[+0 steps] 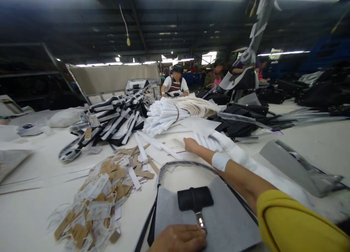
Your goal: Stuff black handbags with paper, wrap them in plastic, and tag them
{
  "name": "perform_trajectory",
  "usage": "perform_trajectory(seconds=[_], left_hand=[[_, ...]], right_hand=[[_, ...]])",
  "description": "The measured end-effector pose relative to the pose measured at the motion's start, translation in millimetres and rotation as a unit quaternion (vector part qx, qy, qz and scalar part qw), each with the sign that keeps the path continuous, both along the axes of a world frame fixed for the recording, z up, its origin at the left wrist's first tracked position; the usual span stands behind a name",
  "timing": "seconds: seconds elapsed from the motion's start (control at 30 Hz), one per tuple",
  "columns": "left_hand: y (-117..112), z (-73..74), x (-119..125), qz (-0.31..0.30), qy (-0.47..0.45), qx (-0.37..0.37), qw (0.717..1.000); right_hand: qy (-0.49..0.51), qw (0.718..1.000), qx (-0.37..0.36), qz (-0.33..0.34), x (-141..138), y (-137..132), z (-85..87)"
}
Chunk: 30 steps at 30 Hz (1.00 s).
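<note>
A grey felt bag (pixel 224 223) with a black flap and a metal clasp lies flat in front of me. My left hand (pixel 179 239) rests on its lower edge by the clasp (pixel 200 220), fingers curled loosely and holding nothing I can see. My right hand (pixel 190 145) reaches far forward over the table. It touches the white paper-wrapped strips (pixel 210 142) beyond the bag's handle (pixel 186 165). The fingers are turned away from me, so I cannot see whether they grip a strip. A white band circles that wrist, and a yellow sleeve covers the upper arm.
A heap of brown and white hang tags (pixel 98 197) lies left of the bag. Beyond are black-and-white straps (pixel 109 124), a bundle of white rolls (pixel 164 115) and dark bags (pixel 240 121). A grey bag (pixel 298 164) lies at right. People sit at the table's far end.
</note>
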<state>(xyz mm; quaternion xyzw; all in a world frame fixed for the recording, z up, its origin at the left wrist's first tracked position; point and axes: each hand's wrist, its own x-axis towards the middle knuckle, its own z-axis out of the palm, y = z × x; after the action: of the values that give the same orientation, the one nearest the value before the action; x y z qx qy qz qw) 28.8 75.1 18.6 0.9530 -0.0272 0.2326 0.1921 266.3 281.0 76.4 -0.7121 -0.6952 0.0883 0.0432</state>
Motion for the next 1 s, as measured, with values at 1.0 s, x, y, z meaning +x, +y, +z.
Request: perform_trajectory(seconds=[1.0], left_hand=[[-67.4,23.5,-20.8,0.188,0.019,0.053,0.981]], right_hand=[[0.077,0.942,0.073,0.317,0.1,-286.2,-34.9]])
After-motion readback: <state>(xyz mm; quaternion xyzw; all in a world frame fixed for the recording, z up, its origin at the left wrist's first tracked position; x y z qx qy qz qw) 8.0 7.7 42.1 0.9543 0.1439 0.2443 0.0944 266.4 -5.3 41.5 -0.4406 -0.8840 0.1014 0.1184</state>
